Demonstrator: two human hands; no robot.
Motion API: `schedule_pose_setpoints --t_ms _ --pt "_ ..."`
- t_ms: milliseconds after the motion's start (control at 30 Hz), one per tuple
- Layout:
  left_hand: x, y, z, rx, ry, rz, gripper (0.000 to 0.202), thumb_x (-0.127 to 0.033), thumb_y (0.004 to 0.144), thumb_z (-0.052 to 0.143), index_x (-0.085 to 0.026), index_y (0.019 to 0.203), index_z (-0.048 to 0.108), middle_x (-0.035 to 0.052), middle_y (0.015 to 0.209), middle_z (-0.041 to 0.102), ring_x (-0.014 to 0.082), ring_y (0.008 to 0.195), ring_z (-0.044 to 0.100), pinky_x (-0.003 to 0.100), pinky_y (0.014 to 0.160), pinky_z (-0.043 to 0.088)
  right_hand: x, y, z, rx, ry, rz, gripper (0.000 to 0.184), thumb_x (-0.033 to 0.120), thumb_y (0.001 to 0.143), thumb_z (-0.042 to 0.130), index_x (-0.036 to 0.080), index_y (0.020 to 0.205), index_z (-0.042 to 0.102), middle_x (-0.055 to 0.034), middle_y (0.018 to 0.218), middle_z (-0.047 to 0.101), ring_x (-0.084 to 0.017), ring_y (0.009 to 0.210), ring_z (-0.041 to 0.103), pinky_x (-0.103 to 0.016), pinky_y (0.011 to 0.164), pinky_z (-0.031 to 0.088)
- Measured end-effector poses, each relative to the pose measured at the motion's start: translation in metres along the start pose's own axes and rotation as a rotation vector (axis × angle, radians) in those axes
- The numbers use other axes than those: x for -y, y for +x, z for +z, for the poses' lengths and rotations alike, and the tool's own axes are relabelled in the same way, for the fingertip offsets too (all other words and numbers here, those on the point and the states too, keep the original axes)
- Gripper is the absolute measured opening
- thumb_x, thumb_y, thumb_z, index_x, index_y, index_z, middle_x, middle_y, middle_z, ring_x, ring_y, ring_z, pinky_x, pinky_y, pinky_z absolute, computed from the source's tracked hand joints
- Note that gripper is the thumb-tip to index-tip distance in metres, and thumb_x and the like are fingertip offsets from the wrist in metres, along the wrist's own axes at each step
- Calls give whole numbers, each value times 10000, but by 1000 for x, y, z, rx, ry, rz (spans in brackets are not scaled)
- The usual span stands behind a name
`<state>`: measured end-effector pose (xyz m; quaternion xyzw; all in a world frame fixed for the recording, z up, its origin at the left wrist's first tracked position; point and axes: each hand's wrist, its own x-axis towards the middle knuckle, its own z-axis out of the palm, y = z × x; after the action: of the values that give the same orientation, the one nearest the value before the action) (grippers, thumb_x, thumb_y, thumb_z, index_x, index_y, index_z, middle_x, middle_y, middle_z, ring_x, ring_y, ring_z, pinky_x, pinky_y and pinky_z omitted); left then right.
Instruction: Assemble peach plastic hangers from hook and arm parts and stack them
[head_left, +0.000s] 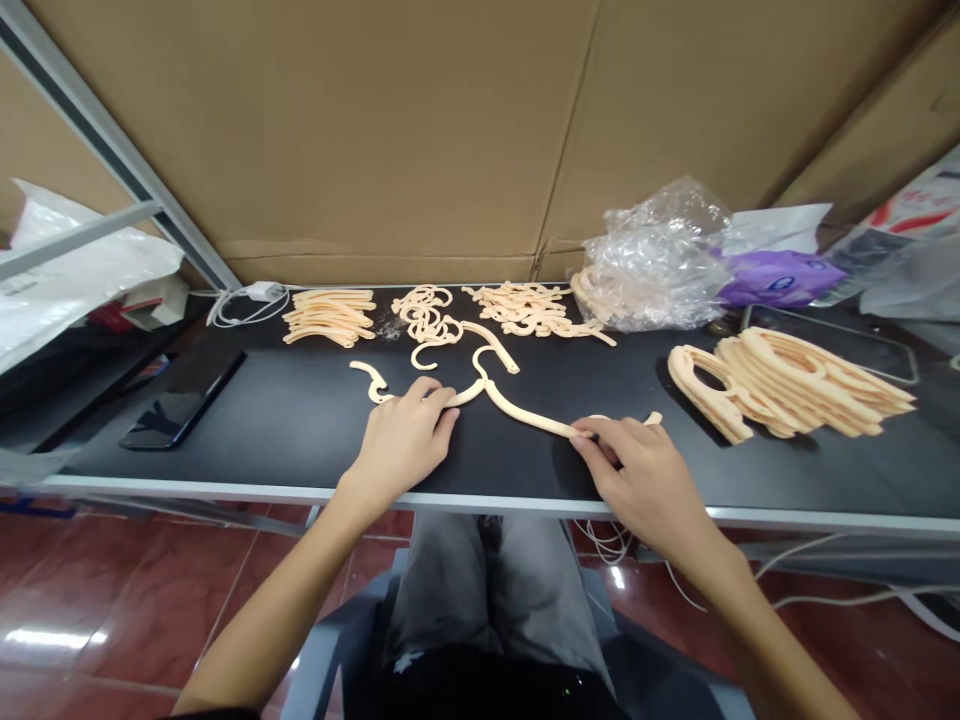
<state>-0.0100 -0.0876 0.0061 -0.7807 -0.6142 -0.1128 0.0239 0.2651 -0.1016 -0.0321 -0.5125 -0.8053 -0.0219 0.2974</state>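
Note:
A cream plastic clothes hanger [525, 414] with a hook at its middle lies spread over the black tabletop, its two arms unfolded. My left hand [409, 430] is closed around the left arm, and a curved end piece [367, 378] sticks out past its fingers. At the far end of the right arm, my right hand [634, 465] pinches the hanger; another end piece [654, 418] shows beyond it, partly hidden by the fingers. Just behind the hanger lie a loose arm piece [491, 345] and a loose hook [424, 357].
Along the back are a pile of straight pieces [330, 315], a pile of hooks [426, 305], a pile of small arms [525, 305] and a clear plastic bag [660, 260]. Folded hangers [795, 385] are stacked at right. A phone [184, 398] lies at left.

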Motion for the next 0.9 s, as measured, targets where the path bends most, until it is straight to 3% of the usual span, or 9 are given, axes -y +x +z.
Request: schedule_pose_setpoints --t_ms 100,267,400,533,667,800,900 --pt "-4 2 -2 -25 -74 -21 206 -322 987 548 -233 1102 694 47 1174 713 244 930 726 311 633 471 0 -1 -1 -16 25 -69 158 249 1011 508 199 993 657 -51 889 741 -209 764 638 -373 758 426" --pt "-10 9 -5 -19 -88 -20 245 -344 943 621 -226 1146 693 60 1091 736 263 909 726 315 633 454 3 -1 -3 -141 -40 -236 118 135 963 574 148 1057 644 -75 919 758 -218 787 618 -383 762 441" --pt "-13 10 -5 0 -41 -14 181 -255 954 571 -238 929 750 44 951 731 233 793 715 297 568 382 4 -2 -4 -158 -45 -263 146 98 938 604 136 1075 639 -77 922 761 -215 791 622 -388 778 462" --pt "-11 3 1 -225 1 -15 157 -263 911 623 -233 847 763 35 800 713 184 624 654 289 520 342 4 -1 -2 -133 -27 -258 139 118 949 597 151 1076 643 -74 916 746 -222 831 651 -393 799 476" --pt "-8 -3 7 -504 -68 40 130 -266 902 642 -228 888 766 26 772 715 159 612 642 282 533 400 5 3 -3 -143 48 -224 114 137 951 595 177 1043 647 -70 904 725 -223 854 662 -388 813 501" --pt "-7 5 0 -694 -172 114 124 -254 918 643 -196 900 751 14 747 699 109 553 586 254 539 423 9 9 -10 -230 197 -68 38 181 945 607 197 930 639 -52 866 714 -191 822 684 -333 783 529" --pt "-4 20 -13 -832 -198 138 106 -257 910 671 -184 911 747 -4 693 660 87 509 528 237 523 399 13 15 -14 -237 318 81 122 274 936 624 213 837 659 -35 810 726 -186 757 691 -326 716 533"
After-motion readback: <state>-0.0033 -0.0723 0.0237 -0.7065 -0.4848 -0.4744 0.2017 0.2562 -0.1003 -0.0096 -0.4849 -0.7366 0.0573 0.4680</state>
